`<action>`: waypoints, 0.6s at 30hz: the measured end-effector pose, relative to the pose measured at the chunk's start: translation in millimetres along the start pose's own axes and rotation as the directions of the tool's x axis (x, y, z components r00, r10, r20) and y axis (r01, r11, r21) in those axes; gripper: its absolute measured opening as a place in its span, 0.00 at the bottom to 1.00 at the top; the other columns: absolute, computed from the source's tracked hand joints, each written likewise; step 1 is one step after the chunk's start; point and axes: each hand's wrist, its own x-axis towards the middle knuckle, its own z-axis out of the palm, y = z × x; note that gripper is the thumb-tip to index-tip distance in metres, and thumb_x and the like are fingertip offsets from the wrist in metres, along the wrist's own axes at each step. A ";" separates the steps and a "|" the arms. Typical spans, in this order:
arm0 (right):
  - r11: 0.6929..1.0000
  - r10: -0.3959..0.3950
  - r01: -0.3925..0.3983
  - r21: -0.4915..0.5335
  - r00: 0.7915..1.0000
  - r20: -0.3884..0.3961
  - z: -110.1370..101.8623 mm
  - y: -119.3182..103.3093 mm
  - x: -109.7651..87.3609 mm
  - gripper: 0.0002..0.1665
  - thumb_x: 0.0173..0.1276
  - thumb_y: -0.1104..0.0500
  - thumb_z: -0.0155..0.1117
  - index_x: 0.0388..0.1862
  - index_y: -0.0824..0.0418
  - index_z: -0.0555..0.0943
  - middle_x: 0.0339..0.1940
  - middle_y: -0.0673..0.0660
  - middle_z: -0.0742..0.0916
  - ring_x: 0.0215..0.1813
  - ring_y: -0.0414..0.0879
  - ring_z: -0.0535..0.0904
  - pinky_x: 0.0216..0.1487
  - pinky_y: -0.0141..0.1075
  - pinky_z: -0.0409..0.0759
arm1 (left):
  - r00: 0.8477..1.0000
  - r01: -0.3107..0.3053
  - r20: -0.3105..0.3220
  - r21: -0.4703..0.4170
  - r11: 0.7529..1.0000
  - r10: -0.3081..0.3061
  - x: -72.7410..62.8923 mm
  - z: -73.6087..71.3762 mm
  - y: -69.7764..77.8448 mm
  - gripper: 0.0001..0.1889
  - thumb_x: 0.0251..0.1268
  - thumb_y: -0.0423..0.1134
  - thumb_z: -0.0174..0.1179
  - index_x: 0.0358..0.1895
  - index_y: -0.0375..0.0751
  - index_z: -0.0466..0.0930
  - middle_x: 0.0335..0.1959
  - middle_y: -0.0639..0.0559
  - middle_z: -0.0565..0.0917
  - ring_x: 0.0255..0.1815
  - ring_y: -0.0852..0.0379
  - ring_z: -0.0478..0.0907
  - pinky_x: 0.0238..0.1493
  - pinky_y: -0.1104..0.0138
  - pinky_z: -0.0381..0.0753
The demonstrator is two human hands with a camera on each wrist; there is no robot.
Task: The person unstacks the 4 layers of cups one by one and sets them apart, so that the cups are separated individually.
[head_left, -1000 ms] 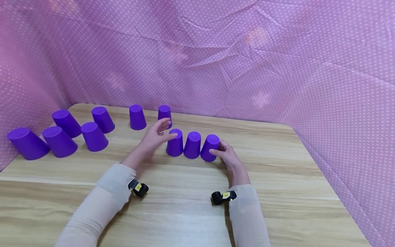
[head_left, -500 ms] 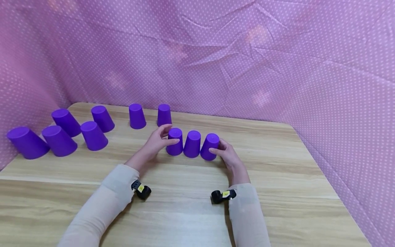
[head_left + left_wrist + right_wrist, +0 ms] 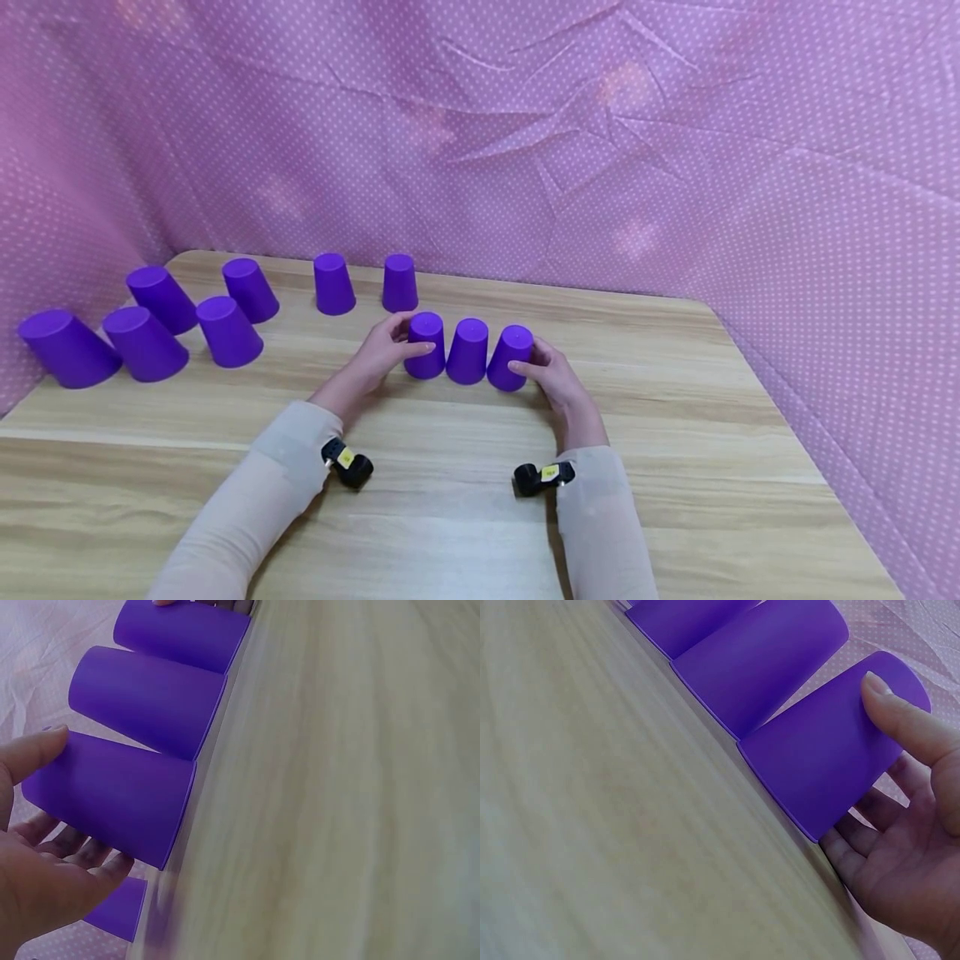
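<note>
Three purple cups stand upside down in a row on the table, side by side with their rims close together. My left hand (image 3: 379, 352) grips the left cup (image 3: 426, 357), thumb across its front and fingers round its far side. At the other end, my right hand (image 3: 557, 377) holds the right cup (image 3: 510, 358) the same way. Between them stands the middle cup (image 3: 467, 352), touched by neither hand. In the left wrist view the thumb lies near the base of the left cup (image 3: 112, 799). The right wrist view has the right cup (image 3: 832, 750) between thumb and fingers.
More upside-down purple cups stand behind and to the left, including a back cup (image 3: 400, 283), another beside it (image 3: 333, 285) and several at the far left, such as a front cup (image 3: 228, 332). A pink dotted curtain (image 3: 525, 167) hangs behind the wooden table (image 3: 675, 417).
My left hand has come down and to the right onto the left cup, its fingers leaving the front of the back cup. The right hand has stayed on the right cup.
</note>
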 end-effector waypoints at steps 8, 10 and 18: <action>1.000 0.020 -0.020 0.010 1.000 0.008 0.2 -0.9 -0.3 0.31 0.52 0.67 0.62 0.58 0.62 0.67 0.51 0.62 0.75 0.54 0.50 0.68 0.58 0.38 0.60 | 1.000 -0.026 -0.013 -0.013 1.000 0.026 -0.2 -1.1 -4.3 0.31 0.47 0.28 0.61 0.58 0.30 0.60 0.52 0.35 0.68 0.55 0.45 0.62 0.59 0.61 0.58; 1.000 0.020 -0.020 0.008 1.000 0.010 0.2 -0.6 0.0 0.31 0.52 0.67 0.62 0.58 0.62 0.67 0.51 0.62 0.74 0.54 0.50 0.68 0.58 0.38 0.60 | 0.999 -0.037 -0.018 -0.008 0.999 0.037 -0.3 -1.8 -5.9 0.31 0.47 0.29 0.61 0.58 0.30 0.60 0.52 0.35 0.68 0.55 0.45 0.63 0.58 0.61 0.59; 1.000 0.012 -0.012 -0.005 1.000 0.011 0.2 -0.2 -0.5 0.31 0.52 0.67 0.62 0.57 0.62 0.67 0.51 0.62 0.75 0.54 0.49 0.68 0.58 0.38 0.59 | 0.999 -0.050 -0.020 -0.033 0.998 0.049 -6.2 -8.6 -4.5 0.31 0.48 0.31 0.62 0.58 0.31 0.61 0.53 0.36 0.67 0.57 0.46 0.61 0.59 0.61 0.58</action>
